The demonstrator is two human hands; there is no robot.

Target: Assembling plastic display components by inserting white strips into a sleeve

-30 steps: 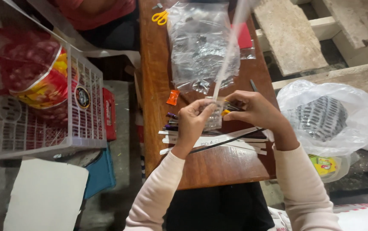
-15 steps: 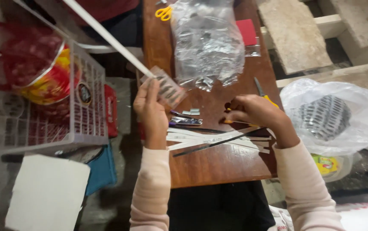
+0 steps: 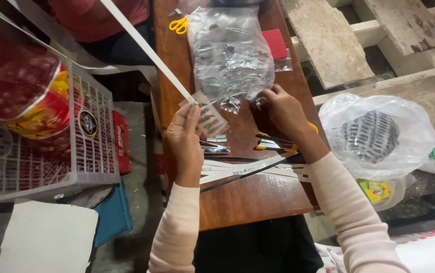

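The left hand [image 3: 186, 139] pinched a small clear packet [image 3: 208, 117] fixed to the end of a long white paper strip [image 3: 146, 50] that slanted up over the brown wooden surface [image 3: 247, 202]. The right hand [image 3: 283, 112] gripped the crinkled edge of a clear plastic bag [image 3: 230, 53] of small metal pieces. Flat white strips [image 3: 247, 169] lay between the forearms, a white wire basket [image 3: 75, 151] standing to the left.
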